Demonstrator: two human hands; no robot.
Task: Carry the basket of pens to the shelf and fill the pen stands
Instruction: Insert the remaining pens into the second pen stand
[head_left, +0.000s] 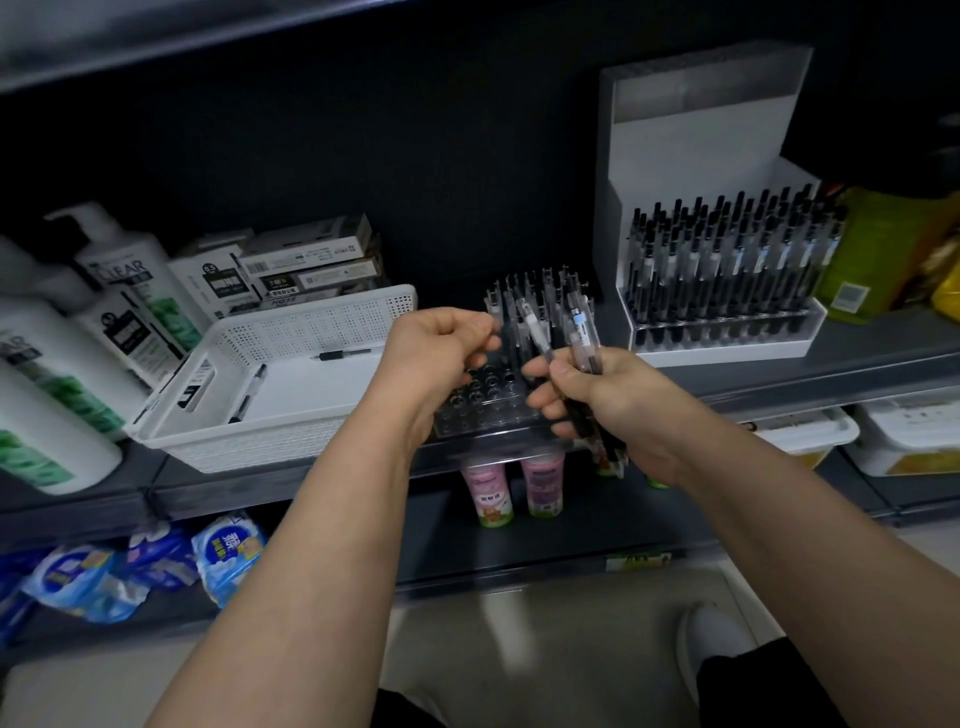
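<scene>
Right hand (597, 405) clasps a bundle of pens (581, 332) above the clear pen stand (483, 410) — light, stiff, slick barrels, best pinched mid-barrel — left hand (436, 348) curled alongside, its hold indeterminate.

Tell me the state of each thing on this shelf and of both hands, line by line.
Basket: on the shelf, a few pens left inside.
Clear stand: back rows filled, front holes empty.
White stand: full of pens.
Right hand: grips a bundle of pens.
Left hand: fingers curled beside the bundle; hold unclear.
</scene>
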